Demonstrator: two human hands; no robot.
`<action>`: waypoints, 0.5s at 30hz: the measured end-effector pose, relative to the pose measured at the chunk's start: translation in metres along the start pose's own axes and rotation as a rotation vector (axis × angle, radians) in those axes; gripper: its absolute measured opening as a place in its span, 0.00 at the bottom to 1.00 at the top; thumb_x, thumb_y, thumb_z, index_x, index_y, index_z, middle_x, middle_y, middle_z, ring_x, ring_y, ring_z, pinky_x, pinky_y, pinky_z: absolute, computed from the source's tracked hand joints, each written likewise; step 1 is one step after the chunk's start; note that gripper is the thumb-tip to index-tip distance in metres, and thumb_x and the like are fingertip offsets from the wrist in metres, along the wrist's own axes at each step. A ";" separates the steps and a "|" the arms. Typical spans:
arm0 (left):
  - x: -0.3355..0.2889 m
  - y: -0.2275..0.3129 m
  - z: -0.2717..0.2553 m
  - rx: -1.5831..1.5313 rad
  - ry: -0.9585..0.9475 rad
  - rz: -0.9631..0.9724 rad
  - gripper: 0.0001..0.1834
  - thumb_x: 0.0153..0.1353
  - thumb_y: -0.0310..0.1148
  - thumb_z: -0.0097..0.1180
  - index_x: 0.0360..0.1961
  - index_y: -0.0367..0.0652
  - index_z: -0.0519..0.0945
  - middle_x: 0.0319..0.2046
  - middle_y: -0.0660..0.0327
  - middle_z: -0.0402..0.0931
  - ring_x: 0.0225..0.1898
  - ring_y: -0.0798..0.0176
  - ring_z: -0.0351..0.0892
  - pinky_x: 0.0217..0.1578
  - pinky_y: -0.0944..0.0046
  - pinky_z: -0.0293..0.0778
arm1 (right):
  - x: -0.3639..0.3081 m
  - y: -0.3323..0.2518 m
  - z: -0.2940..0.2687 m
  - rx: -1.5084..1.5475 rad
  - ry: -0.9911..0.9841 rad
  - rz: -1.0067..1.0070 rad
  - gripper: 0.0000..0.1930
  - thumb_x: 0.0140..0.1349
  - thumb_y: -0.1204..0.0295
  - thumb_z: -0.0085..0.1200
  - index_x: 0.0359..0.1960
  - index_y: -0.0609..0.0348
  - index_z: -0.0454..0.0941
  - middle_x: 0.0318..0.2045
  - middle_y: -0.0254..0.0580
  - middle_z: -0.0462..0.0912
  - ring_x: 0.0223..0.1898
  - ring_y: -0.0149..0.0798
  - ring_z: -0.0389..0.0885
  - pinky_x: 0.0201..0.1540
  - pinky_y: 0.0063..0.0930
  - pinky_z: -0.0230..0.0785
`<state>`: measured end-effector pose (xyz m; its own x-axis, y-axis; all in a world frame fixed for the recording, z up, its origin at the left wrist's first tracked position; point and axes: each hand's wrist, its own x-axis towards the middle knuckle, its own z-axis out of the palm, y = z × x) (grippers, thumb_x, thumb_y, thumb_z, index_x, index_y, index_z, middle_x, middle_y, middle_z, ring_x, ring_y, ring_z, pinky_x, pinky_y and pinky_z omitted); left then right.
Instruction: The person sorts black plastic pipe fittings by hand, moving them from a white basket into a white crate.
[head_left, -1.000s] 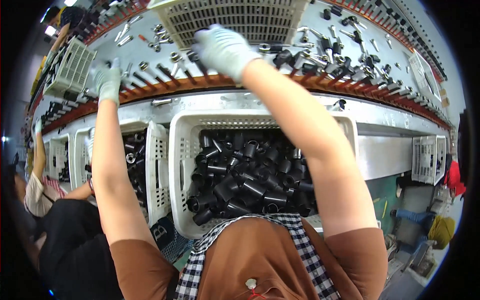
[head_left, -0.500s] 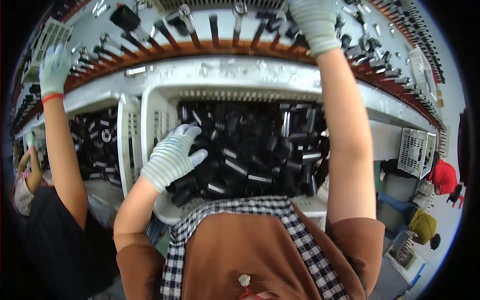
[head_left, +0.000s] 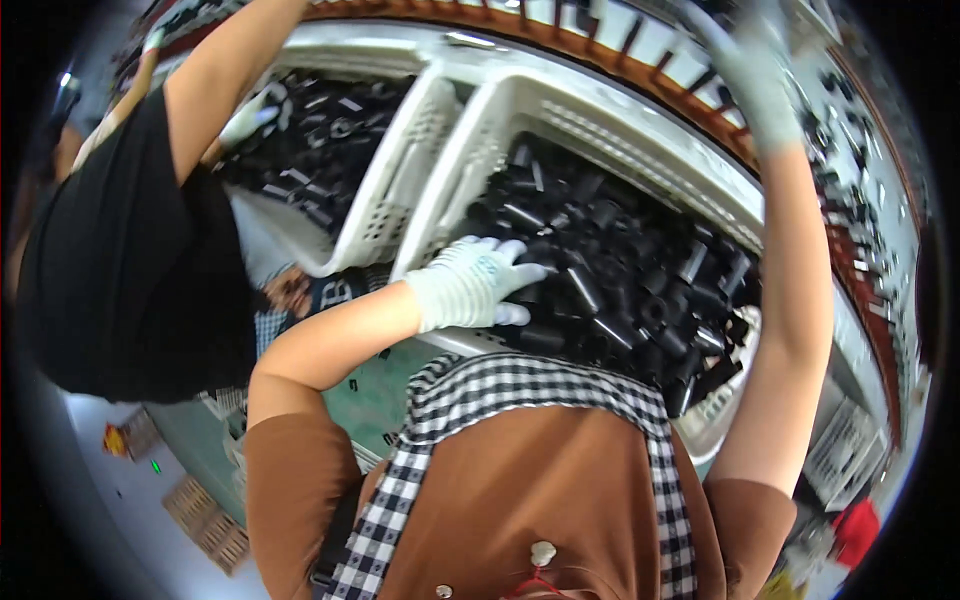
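Note:
My left hand (head_left: 472,286), in a pale striped knit glove, rests at the near left side of a white plastic crate. Its fingers are spread against black cylindrical sleeves (head_left: 610,260) that fill the crate, and I see nothing gripped in it. My right hand (head_left: 760,85), gloved too and blurred by motion, is stretched out over the bench beyond the crate. Its thumb stands well apart from the other fingers, and no thing shows in it. Closest to it is a brown slotted rack (head_left: 660,75) with dark handled parts standing in a row.
The white crate (head_left: 425,240) adjoins another crate (head_left: 365,205) of black parts on the left. There a co-worker in a black shirt (head_left: 140,260) reaches across, one gloved hand among the parts. Metal pieces (head_left: 850,180) lie on the bench at far right. Another white crate (head_left: 845,450) stands lower right.
The whole view has turned and shifted, so the crates appear tilted. My right hand has moved right along the rack. My left hand stays at the crate's near left side.

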<state>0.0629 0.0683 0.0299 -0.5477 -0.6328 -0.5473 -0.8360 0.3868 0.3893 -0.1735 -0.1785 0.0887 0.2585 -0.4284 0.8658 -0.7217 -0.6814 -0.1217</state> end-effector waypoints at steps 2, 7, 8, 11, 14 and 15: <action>-0.011 -0.011 0.003 -0.027 -0.029 -0.017 0.33 0.53 0.50 0.57 0.58 0.46 0.70 0.49 0.48 0.68 0.49 0.47 0.71 0.51 0.53 0.68 | -0.040 -0.012 -0.021 0.147 -0.126 0.040 0.30 0.53 0.71 0.63 0.59 0.59 0.67 0.54 0.51 0.72 0.54 0.46 0.74 0.56 0.37 0.65; -0.057 -0.004 0.027 0.021 0.366 -0.228 0.40 0.45 0.47 0.66 0.60 0.47 0.68 0.61 0.43 0.57 0.64 0.35 0.54 0.59 0.41 0.60 | -0.169 -0.059 -0.136 0.078 -0.734 0.376 0.36 0.45 0.78 0.62 0.60 0.60 0.63 0.62 0.60 0.60 0.66 0.58 0.56 0.67 0.45 0.50; -0.058 -0.006 0.023 -0.088 0.285 -0.272 0.41 0.45 0.45 0.66 0.61 0.47 0.66 0.62 0.42 0.56 0.64 0.33 0.53 0.59 0.40 0.61 | -0.185 -0.062 -0.157 0.016 -0.803 0.472 0.39 0.43 0.79 0.63 0.61 0.61 0.61 0.63 0.60 0.58 0.66 0.58 0.55 0.67 0.45 0.49; -0.035 -0.010 0.015 -0.147 0.152 -0.261 0.46 0.43 0.39 0.68 0.65 0.48 0.60 0.64 0.41 0.52 0.63 0.28 0.51 0.57 0.41 0.66 | -0.267 -0.061 -0.238 0.050 -0.891 1.036 0.50 0.35 0.77 0.64 0.67 0.59 0.54 0.62 0.57 0.62 0.64 0.52 0.60 0.68 0.39 0.50; -0.012 -0.021 0.035 -0.150 0.207 -0.125 0.48 0.41 0.33 0.69 0.65 0.48 0.58 0.59 0.43 0.57 0.62 0.32 0.55 0.56 0.45 0.68 | -0.253 -0.071 -0.227 0.036 -0.890 0.989 0.54 0.33 0.77 0.66 0.68 0.59 0.50 0.60 0.52 0.66 0.60 0.46 0.67 0.62 0.35 0.61; -0.009 -0.023 0.037 -0.162 0.209 -0.081 0.48 0.41 0.32 0.69 0.65 0.48 0.58 0.57 0.44 0.59 0.60 0.35 0.58 0.55 0.46 0.69 | -0.239 -0.068 -0.208 0.080 -0.980 1.032 0.54 0.33 0.79 0.66 0.68 0.58 0.50 0.58 0.51 0.68 0.59 0.45 0.67 0.61 0.34 0.62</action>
<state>0.0854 0.0902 -0.0019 -0.4463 -0.7886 -0.4230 -0.8509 0.2276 0.4734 -0.3200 0.0934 -0.0091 0.0042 -0.9532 -0.3024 -0.8276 0.1665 -0.5361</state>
